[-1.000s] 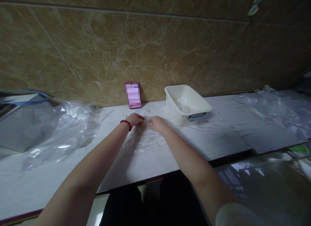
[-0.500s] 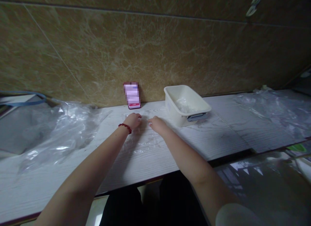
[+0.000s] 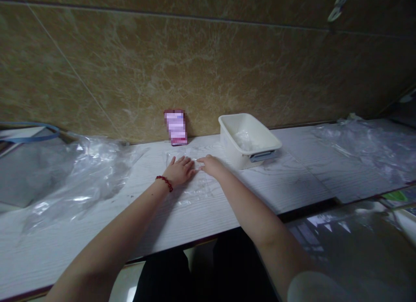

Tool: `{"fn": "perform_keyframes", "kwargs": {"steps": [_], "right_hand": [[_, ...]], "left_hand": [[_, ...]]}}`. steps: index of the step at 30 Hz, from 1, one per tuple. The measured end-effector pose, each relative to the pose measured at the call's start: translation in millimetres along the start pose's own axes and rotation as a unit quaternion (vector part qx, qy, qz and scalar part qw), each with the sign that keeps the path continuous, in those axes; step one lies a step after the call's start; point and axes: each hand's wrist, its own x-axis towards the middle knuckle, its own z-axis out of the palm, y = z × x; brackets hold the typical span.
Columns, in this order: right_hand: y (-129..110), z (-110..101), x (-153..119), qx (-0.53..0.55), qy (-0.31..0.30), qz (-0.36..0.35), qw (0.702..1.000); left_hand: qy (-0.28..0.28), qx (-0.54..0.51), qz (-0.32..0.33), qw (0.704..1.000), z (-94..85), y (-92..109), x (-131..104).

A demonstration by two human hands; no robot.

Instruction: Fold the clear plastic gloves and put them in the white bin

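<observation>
A clear plastic bag [image 3: 195, 190] lies flat on the white wood-grain tabletop, its outline faint. My left hand [image 3: 180, 171], a red bead bracelet at its wrist, rests palm down on the bag with the fingers spread. Close by on the right, my right hand [image 3: 211, 165] pinches the bag's upper part between index finger and thumb; the other fingers are curled under and partly hidden. The two hands' fingertips are nearly touching. Whether anything lies inside the bag is too faint to make out.
A cream plastic bin [image 3: 227, 141] with a grey handle holds some clear plastic. Behind my left hand a phone [image 3: 176, 128] leans on the tiled wall. Heaped clear plastic [image 3: 94, 172] lies left beside a grey box [image 3: 22, 176]; more plastic sheeting [image 3: 367, 146] lies right.
My left hand has gone from curled fingers to lying flat and spread on the bag, slightly nearer me. The right hand has stayed almost in place, its index finger now stretched further.
</observation>
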Motion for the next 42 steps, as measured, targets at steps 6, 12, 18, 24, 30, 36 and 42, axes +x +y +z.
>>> {"fn": "perform_keyframes", "kwargs": {"steps": [6,12,18,24,30,36,42], "right_hand": [[2,-2,0,0.001,-0.010,0.004,1.000],[9,-5,1,0.003,-0.034,-0.003,0.999],[8,-9,-3,-0.008,-0.056,-0.015,0.998],[-1,-24,-12,-0.025,-0.076,-0.023,0.997],[2,-37,-36,-0.021,-0.077,-0.070,0.994],[14,-28,-85,0.016,-0.109,-0.176,0.978],[18,-16,-105,0.030,-0.070,-0.220,0.973]], "left_hand": [[-0.022,0.007,-0.004,1.000,1.2,-8,-4],[0.032,0.025,-0.025,0.999,-10.7,-15,-12],[0.008,-0.086,0.025,0.996,-29.9,1,-75],[0.028,-0.131,0.019,0.991,-13.0,10,-132],[0.069,-0.111,-0.013,0.991,6.5,13,-134],[0.087,-0.108,-0.011,0.990,0.3,16,-131],[0.122,-0.207,-0.075,0.968,-27.3,20,-143]]}}
